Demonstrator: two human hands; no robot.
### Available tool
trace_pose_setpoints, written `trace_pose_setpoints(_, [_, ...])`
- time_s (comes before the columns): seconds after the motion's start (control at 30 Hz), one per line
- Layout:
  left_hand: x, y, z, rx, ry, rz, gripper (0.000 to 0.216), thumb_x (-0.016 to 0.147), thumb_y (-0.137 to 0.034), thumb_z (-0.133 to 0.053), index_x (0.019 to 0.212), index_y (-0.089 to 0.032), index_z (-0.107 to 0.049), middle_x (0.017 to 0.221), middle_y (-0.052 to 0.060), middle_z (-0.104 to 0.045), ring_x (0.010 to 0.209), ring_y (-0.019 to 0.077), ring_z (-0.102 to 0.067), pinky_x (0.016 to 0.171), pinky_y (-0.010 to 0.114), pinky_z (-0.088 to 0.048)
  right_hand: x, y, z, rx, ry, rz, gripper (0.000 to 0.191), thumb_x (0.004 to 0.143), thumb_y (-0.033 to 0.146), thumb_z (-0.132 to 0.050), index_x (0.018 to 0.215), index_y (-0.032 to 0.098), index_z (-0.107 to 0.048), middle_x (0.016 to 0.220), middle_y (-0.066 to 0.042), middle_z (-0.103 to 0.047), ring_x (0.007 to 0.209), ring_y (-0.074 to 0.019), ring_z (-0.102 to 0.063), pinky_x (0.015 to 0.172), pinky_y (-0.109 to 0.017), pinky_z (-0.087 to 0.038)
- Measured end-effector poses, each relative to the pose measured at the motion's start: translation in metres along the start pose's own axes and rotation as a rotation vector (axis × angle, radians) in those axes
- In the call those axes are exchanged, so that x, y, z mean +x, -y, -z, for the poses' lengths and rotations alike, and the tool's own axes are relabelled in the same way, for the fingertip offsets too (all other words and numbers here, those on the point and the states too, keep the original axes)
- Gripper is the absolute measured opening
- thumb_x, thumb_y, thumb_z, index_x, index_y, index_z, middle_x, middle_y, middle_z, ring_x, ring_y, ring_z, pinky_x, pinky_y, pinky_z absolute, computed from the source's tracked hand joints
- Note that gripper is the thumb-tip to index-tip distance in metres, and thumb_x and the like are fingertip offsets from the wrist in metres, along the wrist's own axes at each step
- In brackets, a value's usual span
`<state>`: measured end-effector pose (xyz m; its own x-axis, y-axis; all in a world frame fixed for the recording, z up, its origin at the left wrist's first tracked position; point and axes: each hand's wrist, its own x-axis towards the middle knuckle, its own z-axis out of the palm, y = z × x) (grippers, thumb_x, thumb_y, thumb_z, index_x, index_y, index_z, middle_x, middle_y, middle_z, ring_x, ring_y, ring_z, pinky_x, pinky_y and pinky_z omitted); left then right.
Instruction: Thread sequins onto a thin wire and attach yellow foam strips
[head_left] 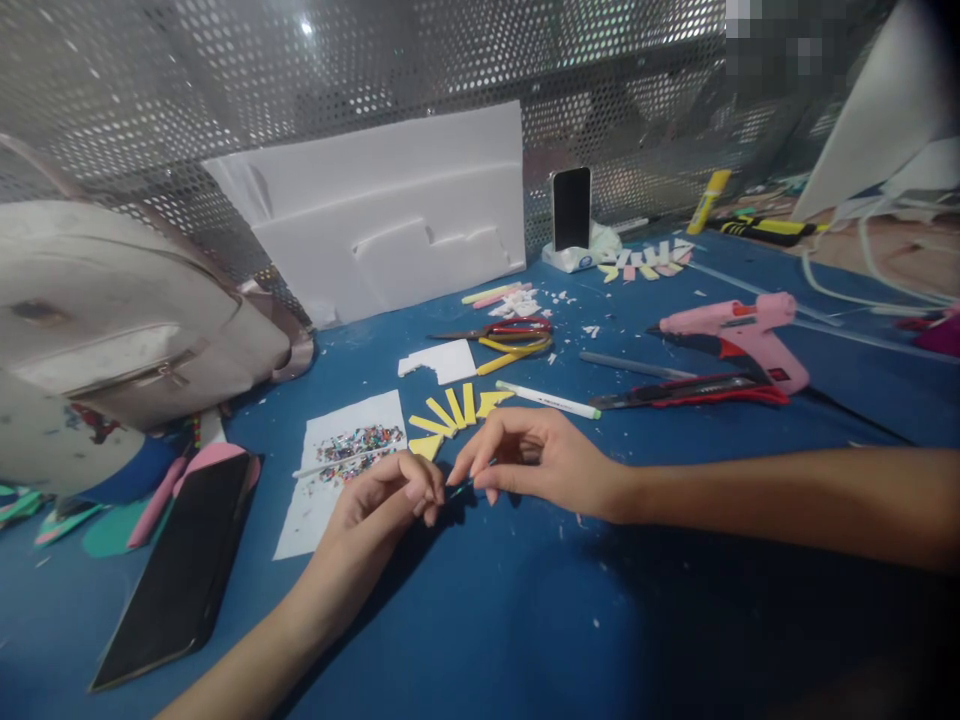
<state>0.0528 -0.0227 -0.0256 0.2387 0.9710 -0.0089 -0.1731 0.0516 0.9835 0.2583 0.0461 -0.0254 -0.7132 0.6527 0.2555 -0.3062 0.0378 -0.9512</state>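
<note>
My left hand (390, 495) and my right hand (541, 455) meet above the blue table, fingers of both pinched. Between their fingertips shows a small thin dark-teal strip (459, 489), mostly hidden, its kind too small to tell. Just behind the left hand lies a white paper sheet (296, 525) bearing multicoloured sequin-like bits (360, 440) and a thin white stick. Several yellow strips (454, 408) are fanned out beyond my fingertips. Close behind the right hand rests a white marker with a green tip (551, 399).
Right: pink glue gun (742, 325), red-and-black cutter (705, 388), translucent glue stick (630, 364). Further back: scissors (517, 345), white foam piece (450, 362), propped phone (571, 208), leaning white board (405, 220). Left: backpack (135, 280) and a dark phone (176, 570). A perforated metal panel (375, 70) stands behind.
</note>
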Motion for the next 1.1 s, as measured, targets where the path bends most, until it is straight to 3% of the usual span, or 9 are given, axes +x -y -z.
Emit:
trace_pose_setpoints(0.23, [-0.0017, 0.0004, -0.0014, 0.052, 0.009, -0.007, 0.024, 0.091, -0.031, -0.06, 0.072, -0.017, -0.057, 0.08, 0.0, -0.054, 0.067, 0.0119, -0.043, 0.065, 0.024, -0.034, -0.0022, -0.0002, 0.0011, -0.045, 0.047, -0.04, 0.009, 0.083, 0.016, -0.068, 0.084, 0.013, -0.06, 0.083, -0.004, -0.069, 0.057, -0.0051, -0.056, 0.057, -0.02, -0.049])
trace_pose_setpoints(0.6, [-0.0001, 0.0003, -0.0037, 0.152, -0.045, -0.016, 0.026, 0.089, -0.035, -0.062, 0.069, -0.019, -0.058, 0.07, -0.002, -0.051, 0.065, 0.0127, -0.043, 0.066, 0.026, -0.034, 0.0015, -0.0035, 0.0025, -0.097, 0.02, -0.13, 0.009, 0.08, 0.016, -0.07, 0.088, 0.013, -0.07, 0.076, -0.003, -0.069, 0.062, -0.0066, -0.06, 0.054, -0.016, -0.048])
trace_pose_setpoints(0.8, [-0.0004, 0.0034, 0.0006, 0.237, -0.087, -0.001, 0.023, 0.087, -0.029, -0.066, 0.066, -0.019, -0.066, 0.067, 0.0, -0.059, 0.074, 0.0139, -0.055, 0.072, 0.025, -0.041, 0.002, -0.002, 0.0023, -0.124, 0.004, -0.143, 0.008, 0.082, 0.02, -0.069, 0.085, 0.013, -0.072, 0.07, -0.001, -0.066, 0.053, -0.0043, -0.053, 0.05, -0.016, -0.045])
trace_pose_setpoints(0.97, [-0.0006, 0.0064, 0.0029, 0.261, -0.124, 0.024, 0.002, 0.08, -0.023, -0.073, 0.078, -0.022, -0.074, 0.073, -0.001, -0.067, 0.07, 0.0124, -0.061, 0.071, 0.023, -0.048, 0.0016, -0.002, 0.003, -0.188, 0.019, -0.11, 0.01, 0.083, 0.023, -0.068, 0.086, 0.014, -0.072, 0.074, -0.001, -0.066, 0.06, -0.0062, -0.055, 0.054, -0.017, -0.045])
trace_pose_setpoints(1.1, [-0.0026, 0.0058, 0.0003, 0.29, -0.184, 0.02, 0.005, 0.079, -0.02, -0.073, 0.075, -0.022, -0.076, 0.075, 0.0, -0.07, 0.073, 0.0132, -0.064, 0.072, 0.023, -0.051, 0.0009, -0.0021, 0.0035, -0.342, 0.066, -0.037, 0.01, 0.085, 0.022, -0.066, 0.087, 0.014, -0.072, 0.08, -0.002, -0.067, 0.069, -0.0083, -0.058, 0.061, -0.019, -0.044])
